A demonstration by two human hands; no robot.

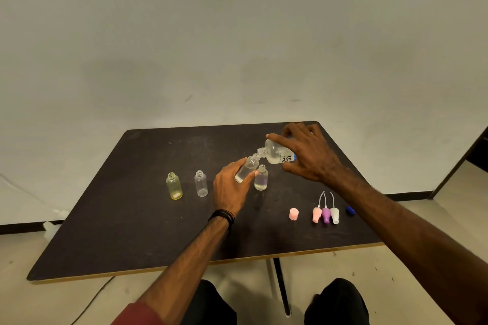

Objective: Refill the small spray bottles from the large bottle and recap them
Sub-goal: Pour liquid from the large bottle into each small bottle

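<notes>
Here, in the head view, the right hand [306,155] gripped the large clear labelled plastic bottle [277,152], tipped neck-down toward eight o'clock. The left hand [231,187] held the small clear spray bottle [247,169] tilted, necks touching. A slow, steady pour with mouths aligned would likely avoid spilling on the dark table [132,219].

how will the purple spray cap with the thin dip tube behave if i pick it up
The purple spray cap with its thin white dip tube looks small and plastic, so probably very light. It lies on its side, so a nudge may roll it. The curved tube likely flexes.
</notes>
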